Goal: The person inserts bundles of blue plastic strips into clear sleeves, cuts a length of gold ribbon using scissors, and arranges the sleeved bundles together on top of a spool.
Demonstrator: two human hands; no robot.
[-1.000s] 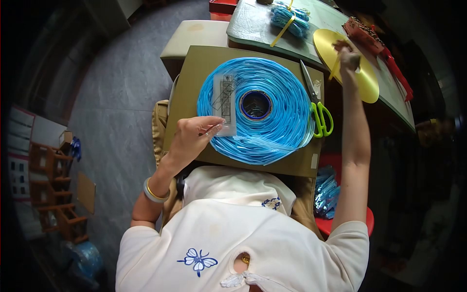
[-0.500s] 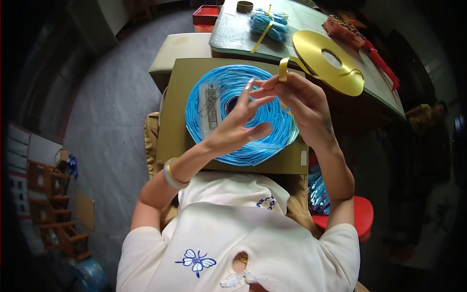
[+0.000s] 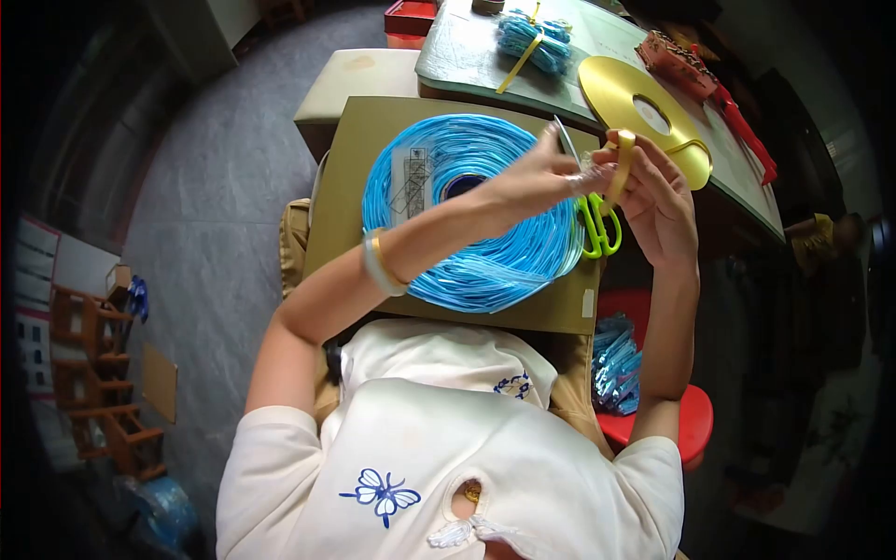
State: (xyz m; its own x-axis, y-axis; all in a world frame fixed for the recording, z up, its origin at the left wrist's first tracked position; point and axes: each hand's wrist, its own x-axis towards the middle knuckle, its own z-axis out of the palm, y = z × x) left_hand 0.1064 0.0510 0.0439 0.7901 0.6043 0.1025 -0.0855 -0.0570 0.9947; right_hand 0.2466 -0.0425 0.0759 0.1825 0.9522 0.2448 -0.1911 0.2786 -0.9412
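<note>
My right hand [image 3: 661, 198] pinches a looped end of yellow ribbon [image 3: 622, 170] between thumb and fingers. Reaching across the coil, my left hand [image 3: 537, 182] has its fingertips right beside that ribbon, slightly blurred. A clear glossy strip [image 3: 592, 177] shows at its fingers, and a thin grey sliver stands up beside its thumb. Below both hands, the green-handled scissors [image 3: 603, 231] overlap the right edge of a large coil of shiny blue cord [image 3: 476, 280]. A clear label with black print [image 3: 411, 182] lies on the coil's left side.
The coil rests on a brown box [image 3: 341, 205]. Behind it, a table [image 3: 457, 56] carries a yellow ribbon roll [image 3: 607, 84], a tied blue bundle [image 3: 534, 42] and a red pouch [image 3: 674, 65]. Blue strands [image 3: 614, 369] lie on a red stool [image 3: 691, 425] at the right.
My left hand has swung right to meet the ribbon in my right hand. My right hand has shifted right with the ribbon, and the scissors' green handles have come into view.
</note>
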